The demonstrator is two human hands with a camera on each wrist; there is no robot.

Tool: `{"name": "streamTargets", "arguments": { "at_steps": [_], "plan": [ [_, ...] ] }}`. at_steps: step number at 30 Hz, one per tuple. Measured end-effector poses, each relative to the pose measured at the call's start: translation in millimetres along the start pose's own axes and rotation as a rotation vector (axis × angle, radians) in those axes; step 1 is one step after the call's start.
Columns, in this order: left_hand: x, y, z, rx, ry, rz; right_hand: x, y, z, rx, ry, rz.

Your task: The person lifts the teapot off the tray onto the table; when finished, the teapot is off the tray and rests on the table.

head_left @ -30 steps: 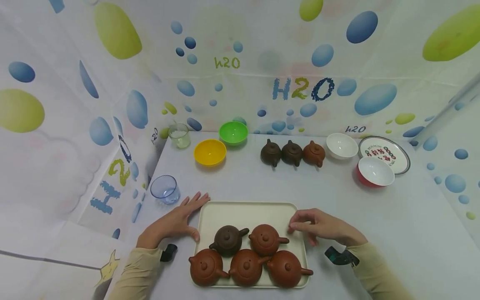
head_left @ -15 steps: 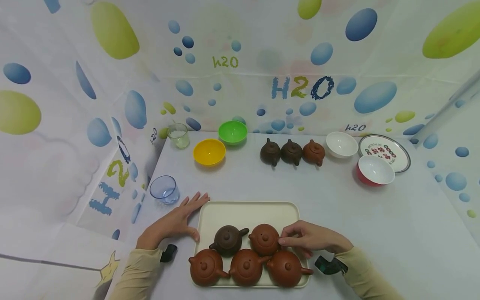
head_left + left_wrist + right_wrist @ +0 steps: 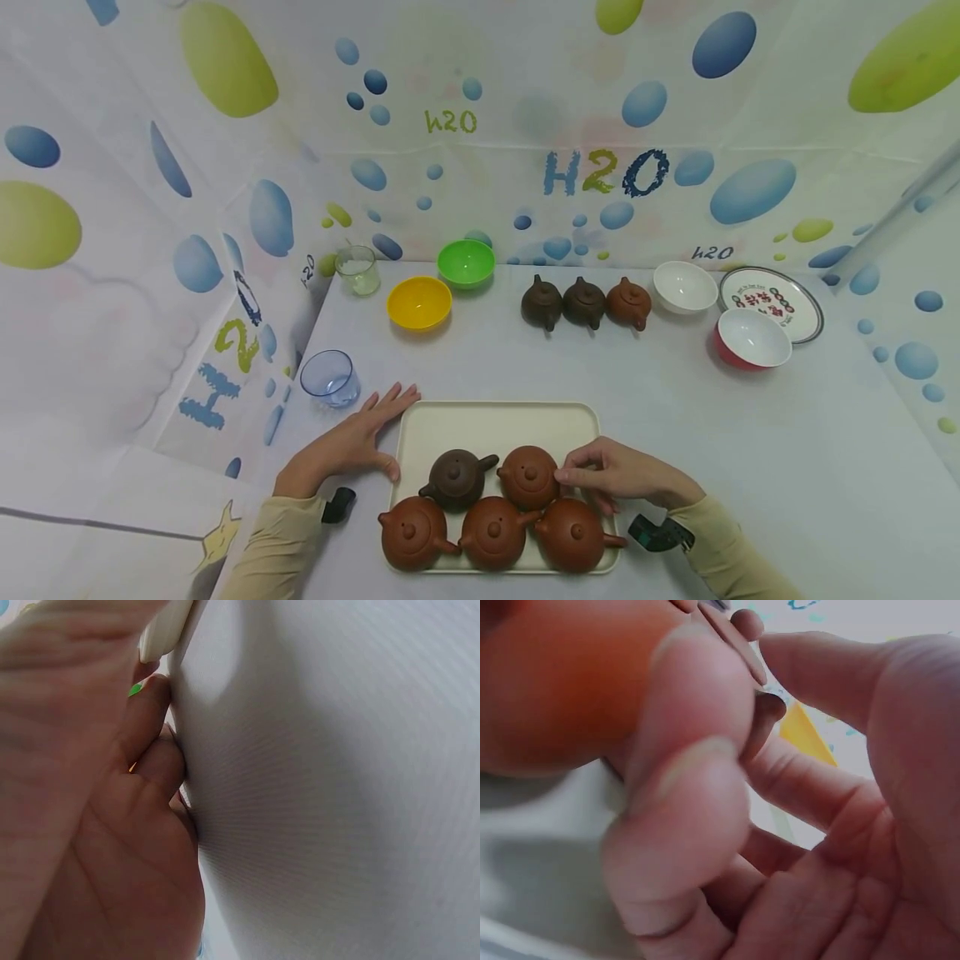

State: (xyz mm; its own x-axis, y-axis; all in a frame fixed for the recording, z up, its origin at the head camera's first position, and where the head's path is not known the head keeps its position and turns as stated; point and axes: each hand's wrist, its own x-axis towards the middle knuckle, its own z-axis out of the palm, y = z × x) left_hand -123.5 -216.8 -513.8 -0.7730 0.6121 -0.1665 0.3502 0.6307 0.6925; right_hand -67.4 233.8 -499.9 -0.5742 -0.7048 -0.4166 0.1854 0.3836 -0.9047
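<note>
A cream tray [image 3: 480, 421] holds several clay teapots. In its back row stand a dark brown teapot [image 3: 455, 479] and a red-brown teapot [image 3: 527, 475]; three more red-brown ones fill the front row. My right hand [image 3: 567, 477] pinches the stub on the right side of the back red-brown teapot [image 3: 562, 682]; thumb and fingers curl against it in the right wrist view. My left hand [image 3: 360, 442] lies flat on the white table [image 3: 337, 787], with its thumb against the tray's left edge [image 3: 169, 630].
Three more teapots [image 3: 583, 302] stand in a row at the back. Around them are a yellow bowl [image 3: 418, 302], a green bowl [image 3: 466, 262], a white bowl [image 3: 683, 287], a red bowl [image 3: 751, 339] and a plate [image 3: 772, 292]. A blue glass [image 3: 328, 377] stands near my left hand.
My right hand moved left from the tray's right edge onto the back red-brown teapot and closed its fingers on the stub. The left hand stayed put.
</note>
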Motion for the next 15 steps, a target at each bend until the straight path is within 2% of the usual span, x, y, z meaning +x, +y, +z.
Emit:
{"name": "streamTargets", "arguments": {
  "at_steps": [15],
  "plan": [
    [-0.1, 2.7, -0.9, 0.005, -0.004, -0.008, -2.3, 0.2, -0.2, 0.004, 0.121, -0.006]
  ]
}}
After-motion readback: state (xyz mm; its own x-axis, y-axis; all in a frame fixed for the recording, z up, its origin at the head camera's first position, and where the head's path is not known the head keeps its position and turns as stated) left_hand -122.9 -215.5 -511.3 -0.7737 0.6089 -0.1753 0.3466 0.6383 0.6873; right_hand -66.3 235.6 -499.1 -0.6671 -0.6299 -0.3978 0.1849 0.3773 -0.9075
